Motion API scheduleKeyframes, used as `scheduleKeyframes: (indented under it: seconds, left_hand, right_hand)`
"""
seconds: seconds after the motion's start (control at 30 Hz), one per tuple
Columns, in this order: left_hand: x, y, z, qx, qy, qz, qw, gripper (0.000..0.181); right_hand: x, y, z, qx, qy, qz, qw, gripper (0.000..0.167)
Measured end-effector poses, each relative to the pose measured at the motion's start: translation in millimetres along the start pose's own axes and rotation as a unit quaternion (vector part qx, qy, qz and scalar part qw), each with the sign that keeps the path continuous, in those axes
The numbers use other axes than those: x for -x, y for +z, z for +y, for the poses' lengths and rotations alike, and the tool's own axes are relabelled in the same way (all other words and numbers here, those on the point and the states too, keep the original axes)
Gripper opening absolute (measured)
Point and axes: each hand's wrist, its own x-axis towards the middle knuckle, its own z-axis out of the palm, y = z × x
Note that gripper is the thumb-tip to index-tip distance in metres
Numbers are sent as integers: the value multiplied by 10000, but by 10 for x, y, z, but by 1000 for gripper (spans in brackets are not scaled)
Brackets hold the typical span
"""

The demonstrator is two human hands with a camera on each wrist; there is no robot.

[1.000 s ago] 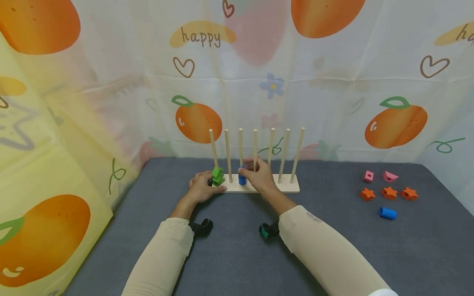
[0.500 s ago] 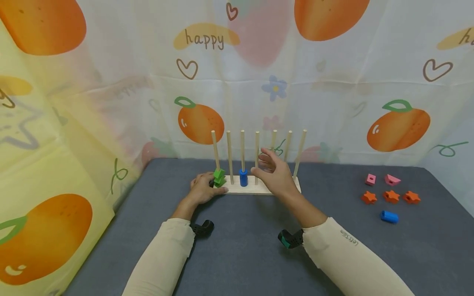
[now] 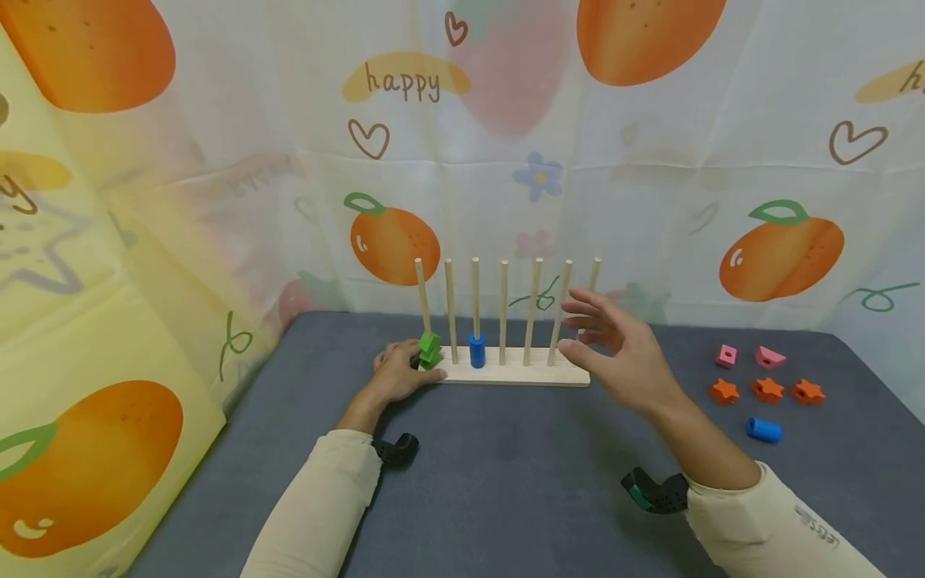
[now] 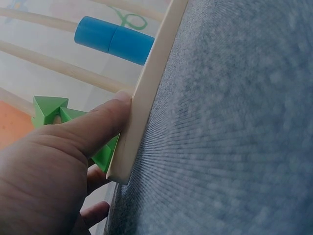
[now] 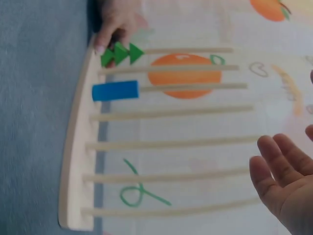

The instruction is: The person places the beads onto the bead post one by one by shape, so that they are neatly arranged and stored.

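Note:
My left hand (image 3: 396, 371) grips the left end of a wooden peg board (image 3: 520, 374), thumb along the front of its base and fingers round behind. Several upright pegs stand in the base. Green triangular blocks (image 3: 429, 351) are stacked on the leftmost peg, beside that hand. On the third peg sit two blue cylinders (image 4: 115, 40), one on top of the other, down against the base. My right hand (image 3: 621, 353) hovers before the board's right end, fingers spread and slightly bent, holding nothing; it hides part of the rightmost peg.
Right of the board on the grey table (image 3: 506, 482) lie two pink blocks (image 3: 769, 357), three orange star blocks (image 3: 768, 391) and a loose blue cylinder (image 3: 764, 430). A printed curtain (image 3: 650, 160) hangs behind the table's back edge.
My right hand has let go of the blue cylinder on the third peg and moved right, past the other pegs. The left hand keeps its hold on the board.

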Motion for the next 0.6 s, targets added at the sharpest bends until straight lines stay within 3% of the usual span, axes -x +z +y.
scheduleKeyframes:
  seconds: [0.33, 0.6]
  left_hand:
    - [6, -1, 6, 43, 20, 14, 10000, 54]
    - [17, -18, 18, 43, 6, 31, 10000, 57]
  right_hand:
    - [251, -317, -124, 325, -562, 186, 9977, 66]
    - [461, -589, -175, 516, -567, 435, 9961, 72]
